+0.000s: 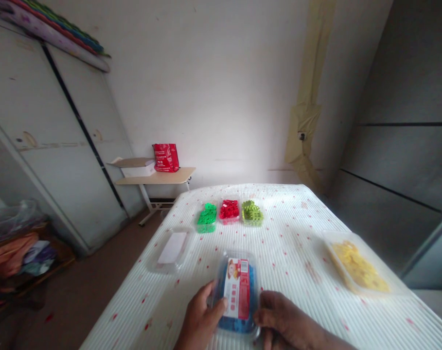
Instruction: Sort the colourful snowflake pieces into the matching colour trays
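Note:
Close in front of me is a clear plastic box [255, 287] with blue pieces inside. A printed white and red label [237, 289] covers much of its closed lid. My left hand [201, 316] grips the box's left side, with the thumb over the label's edge. On the opposite side, my right hand [284, 316] holds the lower right edge between bent fingers. Some of the right fingers are hidden beneath the hand and the box. Beyond the box, to the left, lies a clear plastic lid [172, 248] with a pale label.
Open clear boxes of green pieces [207, 216], red pieces [229, 211] and yellow-green pieces [252, 212] line the far part of the ribbed table cover [286, 243]. A box of yellow pieces [357, 265] sits near the right edge. A side table [169, 176] bears a red bag [166, 158].

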Motion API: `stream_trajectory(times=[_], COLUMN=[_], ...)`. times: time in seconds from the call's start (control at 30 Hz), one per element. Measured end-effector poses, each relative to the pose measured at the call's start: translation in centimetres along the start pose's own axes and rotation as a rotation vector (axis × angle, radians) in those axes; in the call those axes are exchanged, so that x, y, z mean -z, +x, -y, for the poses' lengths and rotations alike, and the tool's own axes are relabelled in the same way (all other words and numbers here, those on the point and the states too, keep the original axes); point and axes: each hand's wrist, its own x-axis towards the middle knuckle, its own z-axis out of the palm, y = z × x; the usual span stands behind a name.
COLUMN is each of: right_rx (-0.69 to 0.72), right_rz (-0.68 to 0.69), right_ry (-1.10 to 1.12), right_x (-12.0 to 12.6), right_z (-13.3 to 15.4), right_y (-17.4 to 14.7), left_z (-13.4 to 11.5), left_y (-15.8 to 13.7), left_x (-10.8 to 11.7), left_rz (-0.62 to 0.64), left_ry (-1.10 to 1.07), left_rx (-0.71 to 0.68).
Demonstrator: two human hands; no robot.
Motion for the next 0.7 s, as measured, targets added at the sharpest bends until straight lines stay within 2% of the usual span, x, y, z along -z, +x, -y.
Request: stream_trajectory(times=[0.13, 0.27, 0.37, 0.47, 0.57, 0.7], right_rx=[0.008, 0.032, 0.006, 0.041, 0.01, 0.021], right_rz=[-0.039, -0.072, -0.088, -0.186, -0.281, -0.312], right_ry=[0.009, 0.025, -0.044, -0.169, -0.286, -0.274], right_x=[-0.4, -0.7, -0.1, 1.0, 1.7, 2.5], right_z=[0.0, 0.2, 0.7, 1.2, 1.9, 3.9], right_y=[0.2, 0.3, 0.2, 0.4, 0.5, -0.3], left_z=[0.2, 0.0, -0.4, -0.9, -1.2, -1.2], left_y=[0.2, 0.2, -0.1, -0.6, -0.8, -0.7], left_x=[0.0, 0.0, -0.3, -1.2, -2.5, -3.7], left_rz=[-0.04, -0.067, -0.083, -0.168, -0.214, -0.222], left_ry=[0.004, -0.003, 0.022, 0.04, -0.014, -0.137], left_rx=[-0.044, -0.034, -0.001, 0.075, 0.097, 0.069])
